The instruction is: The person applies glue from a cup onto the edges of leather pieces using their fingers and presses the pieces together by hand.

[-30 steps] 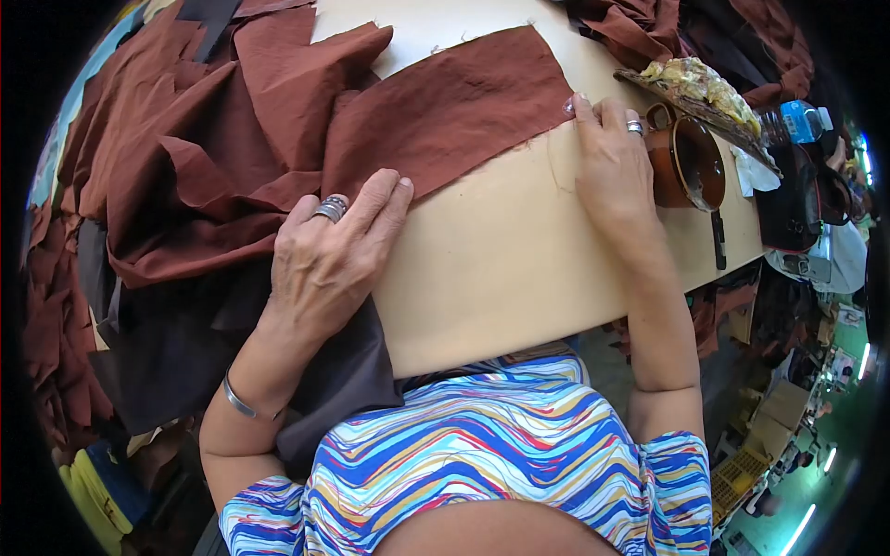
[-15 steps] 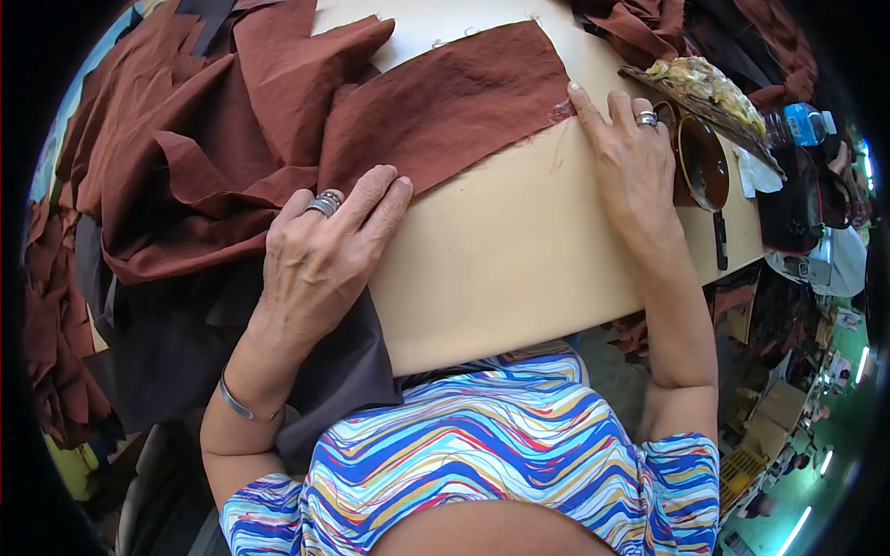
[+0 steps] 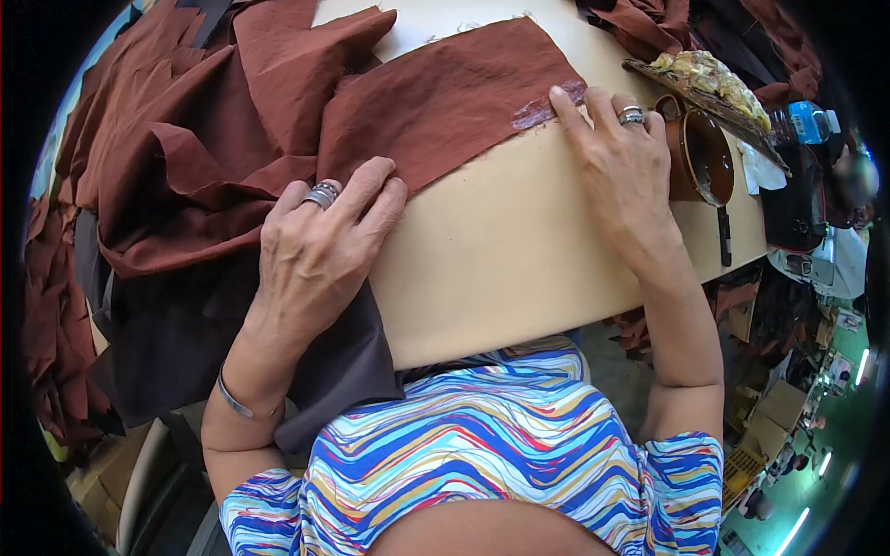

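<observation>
A reddish-brown cloth [image 3: 445,102] lies flat on the pale table [image 3: 482,269], its left part bunched in folds. My left hand [image 3: 324,241] rests on the cloth's lower edge, fingers spread a little and pressing down. My right hand [image 3: 621,157] is at the cloth's right corner, index finger stretched onto it, the other fingers apart and bent. A shiny, wet-looking smear [image 3: 536,113] runs along the cloth's lower right edge beside that fingertip. Dark cloth [image 3: 343,361] hangs over the table edge under my left forearm.
Right of my right hand stands a brown mug [image 3: 700,157], below a board with a lumpy yellowish mass [image 3: 709,83]. A plastic bottle [image 3: 811,122], white tissue [image 3: 762,170] and a black-handled tool [image 3: 724,236] are nearby. More brown cloth [image 3: 640,28] lies at the back right.
My right index finger has moved from the corner leftward along the cloth's edge, and a shiny smear now shows there. My left hand has shifted slightly left and stays on the cloth.
</observation>
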The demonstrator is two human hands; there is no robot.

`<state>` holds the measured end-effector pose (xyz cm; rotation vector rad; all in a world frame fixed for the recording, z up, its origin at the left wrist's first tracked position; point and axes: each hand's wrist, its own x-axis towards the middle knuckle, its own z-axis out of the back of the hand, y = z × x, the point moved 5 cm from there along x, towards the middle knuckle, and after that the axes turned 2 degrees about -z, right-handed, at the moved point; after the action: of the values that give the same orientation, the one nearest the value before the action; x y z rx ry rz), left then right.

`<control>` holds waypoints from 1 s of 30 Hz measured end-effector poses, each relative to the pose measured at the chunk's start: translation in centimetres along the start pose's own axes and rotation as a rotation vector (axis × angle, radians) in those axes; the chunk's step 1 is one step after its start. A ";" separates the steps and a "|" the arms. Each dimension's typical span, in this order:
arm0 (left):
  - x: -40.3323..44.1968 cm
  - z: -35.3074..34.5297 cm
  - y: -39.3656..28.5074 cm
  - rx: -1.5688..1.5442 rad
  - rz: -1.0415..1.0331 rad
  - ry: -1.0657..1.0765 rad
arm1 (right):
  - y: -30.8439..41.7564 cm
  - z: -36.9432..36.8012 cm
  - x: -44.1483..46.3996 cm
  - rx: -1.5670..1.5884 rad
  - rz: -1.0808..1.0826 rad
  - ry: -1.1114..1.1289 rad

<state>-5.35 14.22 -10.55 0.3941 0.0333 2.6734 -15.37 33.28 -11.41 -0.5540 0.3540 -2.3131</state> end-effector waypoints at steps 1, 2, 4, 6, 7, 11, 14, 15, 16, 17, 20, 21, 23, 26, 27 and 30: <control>0.0 0.0 0.0 -0.003 0.000 -0.002 | -0.1 -0.1 0.0 -0.041 0.010 -0.019; 0.0 0.0 0.0 -0.004 0.001 -0.005 | 0.1 -0.1 0.0 -0.039 0.023 -0.007; -0.1 0.0 0.1 -0.012 0.006 -0.002 | 0.8 0.1 -0.1 -0.033 0.050 0.019; -0.1 0.0 0.1 -0.022 0.007 0.007 | 2.0 1.1 -0.1 0.070 0.072 0.057; 0.0 0.0 0.1 -0.026 0.011 0.004 | 2.7 1.5 0.0 0.122 0.081 0.077; -0.1 -0.1 0.0 -0.040 0.018 -0.005 | 4.0 1.8 -0.1 0.257 0.095 0.054; -0.1 -0.2 -0.1 -0.039 0.016 -0.015 | 3.2 2.5 -0.1 0.461 0.087 0.067; 0.0 -0.1 0.0 -0.038 0.011 -0.018 | 2.0 3.0 -0.3 0.541 0.065 0.068; 0.1 0.0 0.1 -0.034 0.011 -0.028 | 0.5 3.5 -0.5 0.617 0.047 0.070; 0.1 0.1 0.0 -0.038 0.011 -0.036 | -1.8 4.3 -1.2 0.649 -0.045 -0.026; 0.0 -0.1 -0.1 -0.045 -0.012 -0.068 | -8.5 7.6 -4.2 0.628 -0.402 -0.024; 0.0 -0.2 -0.1 -0.039 -0.033 -0.096 | -10.0 7.6 -5.3 0.550 -0.417 0.019; 0.2 -0.3 0.1 -0.029 -0.050 -0.102 | -12.1 7.2 -7.2 0.405 -0.448 0.104; 0.8 -0.4 0.0 -0.026 -0.063 -0.102 | -12.0 5.6 -7.4 0.221 -0.258 0.110; 0.8 -0.4 0.0 -0.027 -0.060 -0.106 | -12.2 4.6 -7.5 0.218 -0.275 0.152; 0.7 -0.6 0.0 -0.027 -0.054 -0.110 | -12.2 2.7 -7.1 0.324 -0.451 0.382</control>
<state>-6.09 14.54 -10.90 0.5238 -0.0246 2.5922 -16.61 46.56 -6.20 -0.0223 0.0199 -2.8406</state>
